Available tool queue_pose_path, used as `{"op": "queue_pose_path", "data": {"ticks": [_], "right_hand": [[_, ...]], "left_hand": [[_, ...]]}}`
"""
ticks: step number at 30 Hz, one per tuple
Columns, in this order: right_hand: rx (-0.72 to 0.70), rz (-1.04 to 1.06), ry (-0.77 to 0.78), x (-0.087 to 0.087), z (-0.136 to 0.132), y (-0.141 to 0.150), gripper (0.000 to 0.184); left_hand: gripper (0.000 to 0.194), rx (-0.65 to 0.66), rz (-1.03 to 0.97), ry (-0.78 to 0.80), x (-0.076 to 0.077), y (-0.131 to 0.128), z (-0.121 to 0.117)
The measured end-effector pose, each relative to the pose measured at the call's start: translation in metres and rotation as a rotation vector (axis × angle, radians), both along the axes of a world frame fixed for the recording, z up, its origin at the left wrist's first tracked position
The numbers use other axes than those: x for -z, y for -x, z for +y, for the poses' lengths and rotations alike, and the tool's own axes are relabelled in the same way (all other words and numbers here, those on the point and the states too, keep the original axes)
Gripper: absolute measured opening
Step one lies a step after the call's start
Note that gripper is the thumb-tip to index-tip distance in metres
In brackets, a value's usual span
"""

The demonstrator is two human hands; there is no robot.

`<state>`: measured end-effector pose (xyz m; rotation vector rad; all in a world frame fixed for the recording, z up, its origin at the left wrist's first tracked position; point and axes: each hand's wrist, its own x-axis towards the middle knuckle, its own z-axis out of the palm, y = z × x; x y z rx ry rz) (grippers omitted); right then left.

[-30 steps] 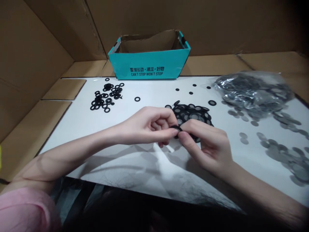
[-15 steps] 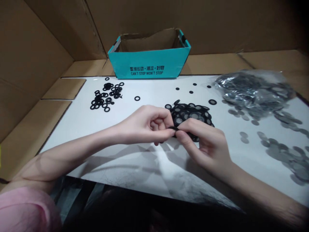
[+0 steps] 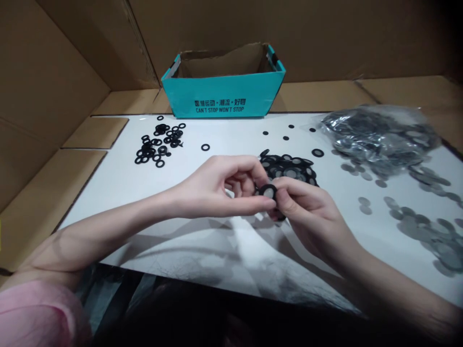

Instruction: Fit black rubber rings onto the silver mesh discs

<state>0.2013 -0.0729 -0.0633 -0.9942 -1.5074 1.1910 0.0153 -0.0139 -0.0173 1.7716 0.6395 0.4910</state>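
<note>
So the box (image 3: 223,89) has two lines of dark print low on its teal front: 国潮运动 - 潮流 - 好物 up top, kinda soft but you can make it out, and right under that, in all caps, plain old "CAN'T STOP WON'T STOP".

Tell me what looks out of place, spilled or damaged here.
The box has a ragged back rim, as if torn or roughly cut. Grey discs lie strewn beside the bag, perhaps spilled. One black ring sits alone, apart from the ring cluster at left.
</note>
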Motion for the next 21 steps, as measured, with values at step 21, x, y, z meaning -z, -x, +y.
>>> {"op": "queue_pose_path", "data": {"ticks": [21], "right_hand": [[0.142, -0.399, -0.551, -0.01, -0.001, 0.003, 0.013]], "left_hand": [[0.007, 0.027, 0.014, -0.132, 0.0, 0.002, -0.006]]}}
